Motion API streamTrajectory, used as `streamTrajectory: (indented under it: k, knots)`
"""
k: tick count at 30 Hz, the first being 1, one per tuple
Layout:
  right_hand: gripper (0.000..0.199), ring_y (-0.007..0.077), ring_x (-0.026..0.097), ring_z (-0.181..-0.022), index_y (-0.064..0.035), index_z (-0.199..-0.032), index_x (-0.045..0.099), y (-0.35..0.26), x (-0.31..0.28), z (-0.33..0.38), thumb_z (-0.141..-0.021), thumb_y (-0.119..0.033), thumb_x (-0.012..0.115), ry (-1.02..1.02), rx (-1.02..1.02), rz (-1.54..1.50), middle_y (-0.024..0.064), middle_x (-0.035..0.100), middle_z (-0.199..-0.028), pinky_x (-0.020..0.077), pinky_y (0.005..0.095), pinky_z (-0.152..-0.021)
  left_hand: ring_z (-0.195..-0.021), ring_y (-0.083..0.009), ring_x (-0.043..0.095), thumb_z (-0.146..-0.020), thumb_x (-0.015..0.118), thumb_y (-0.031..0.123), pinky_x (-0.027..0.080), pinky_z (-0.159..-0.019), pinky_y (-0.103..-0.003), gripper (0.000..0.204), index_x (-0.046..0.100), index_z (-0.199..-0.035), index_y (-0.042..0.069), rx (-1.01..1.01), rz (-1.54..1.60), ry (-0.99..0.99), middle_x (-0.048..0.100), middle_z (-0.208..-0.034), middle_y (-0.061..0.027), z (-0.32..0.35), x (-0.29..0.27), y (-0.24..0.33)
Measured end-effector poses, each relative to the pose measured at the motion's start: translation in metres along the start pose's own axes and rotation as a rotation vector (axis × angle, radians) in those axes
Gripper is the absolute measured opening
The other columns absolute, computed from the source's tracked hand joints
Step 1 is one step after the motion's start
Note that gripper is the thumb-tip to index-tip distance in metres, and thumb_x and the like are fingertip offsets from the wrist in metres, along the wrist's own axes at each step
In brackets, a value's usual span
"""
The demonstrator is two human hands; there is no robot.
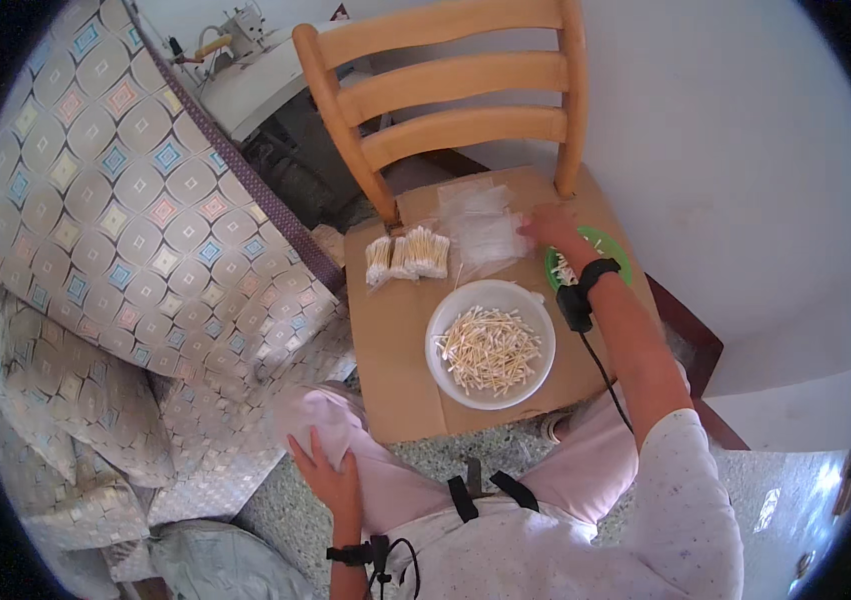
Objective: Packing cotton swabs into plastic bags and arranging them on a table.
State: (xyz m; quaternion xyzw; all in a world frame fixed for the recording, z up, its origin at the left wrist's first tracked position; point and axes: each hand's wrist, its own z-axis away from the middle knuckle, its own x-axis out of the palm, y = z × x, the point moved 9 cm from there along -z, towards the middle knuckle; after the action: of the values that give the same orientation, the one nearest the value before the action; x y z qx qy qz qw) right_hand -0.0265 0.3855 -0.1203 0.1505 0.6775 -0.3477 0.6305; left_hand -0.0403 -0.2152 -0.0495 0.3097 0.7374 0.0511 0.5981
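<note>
My right hand [550, 225] reaches over the cardboard-covered chair seat, its fingertips at the right edge of a stack of clear plastic bags [485, 235]. Its fingers are small and partly hidden, so I cannot tell if they grip a bag. Below that wrist is a green bowl [626, 270] with some cotton swabs [563, 268] in it, partly covered by the forearm. A white bowl [435, 368] full of loose cotton swabs [490, 350] stands nearer to me. My left hand [327, 478] lies on my left knee, fingers spread, holding nothing.
Bundles of cotton swabs [410, 253] in clear bags lie left of the plastic bags. The wooden chair back [455, 75] rises at the far side. A patterned cloth cover [135, 190] fills the left, a sewing machine [235, 35] stands beyond, and a white wall [735, 150] is right.
</note>
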Motion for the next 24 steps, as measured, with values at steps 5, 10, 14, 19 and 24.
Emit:
streamTrajectory:
  k: [5, 10, 14, 19, 24]
  knots:
    - [0.032, 0.0168, 0.063, -0.079, -0.0061, -0.098, 0.066, 0.019, 0.013, -0.025, -0.076, -0.029, 0.074, -0.054, -0.063, -0.556, 0.0063, 0.067, -0.083, 0.0496, 0.0307, -0.072, -0.137, -0.0456, 0.022, -0.074, 0.065, 0.014, 0.018, -0.113, -0.053, 0.068, 0.043, -0.139, 0.01, 0.037, 0.008, 0.0, 0.021, -0.15, -0.0256, 0.001, 0.006, 0.008]
    - [0.025, 0.027, 0.065, -0.079, -0.0069, -0.085, 0.072, 0.025, -0.034, -0.012, -0.079, -0.03, 0.067, 0.32, -0.431, -0.627, 0.0108, 0.069, -0.082, 0.0494, 0.0427, -0.074, -0.136, -0.046, 0.024, -0.073, 0.066, 0.015, 0.017, -0.113, -0.054, 0.069, 0.044, -0.138, 0.011, 0.066, 0.007, 0.003, 0.021, -0.15, -0.0256, -0.004, 0.012, 0.026]
    - [0.019, 0.0185, 0.063, -0.08, -0.0065, -0.085, 0.072, 0.015, -0.018, -0.029, -0.081, -0.025, 0.069, -0.043, -0.058, -0.634, 0.0063, 0.068, -0.087, 0.0502, 0.0353, -0.073, -0.135, -0.0461, 0.025, -0.072, 0.066, 0.016, 0.017, -0.113, -0.055, 0.069, 0.044, -0.138, 0.012, 0.033, -0.022, 0.013, 0.022, -0.15, -0.0257, -0.001, 0.003, 0.017]
    - [0.041, 0.011, 0.059, -0.095, -0.0051, -0.121, 0.059, 0.002, -0.051, -0.014, -0.089, -0.031, 0.064, 0.127, -0.384, -0.965, 0.0023, 0.062, -0.11, 0.0496, 0.0271, -0.079, -0.134, -0.0458, 0.028, -0.072, 0.069, 0.023, 0.023, -0.11, -0.055, 0.071, 0.045, -0.138, 0.013, 0.105, -0.067, 0.079, 0.024, -0.149, -0.0261, 0.002, 0.0, 0.017]
    - [0.031, 0.0115, 0.057, -0.085, -0.0017, -0.118, 0.06, 0.066, -0.073, -0.023, -0.096, -0.023, 0.055, 0.119, -0.328, -1.054, 0.0011, 0.063, -0.097, 0.0479, 0.0291, -0.073, -0.131, -0.0507, 0.028, -0.074, 0.069, 0.034, 0.028, -0.105, -0.059, 0.073, 0.043, -0.14, 0.017, 0.132, -0.18, -0.015, 0.024, -0.149, -0.0255, 0.005, 0.018, 0.028]
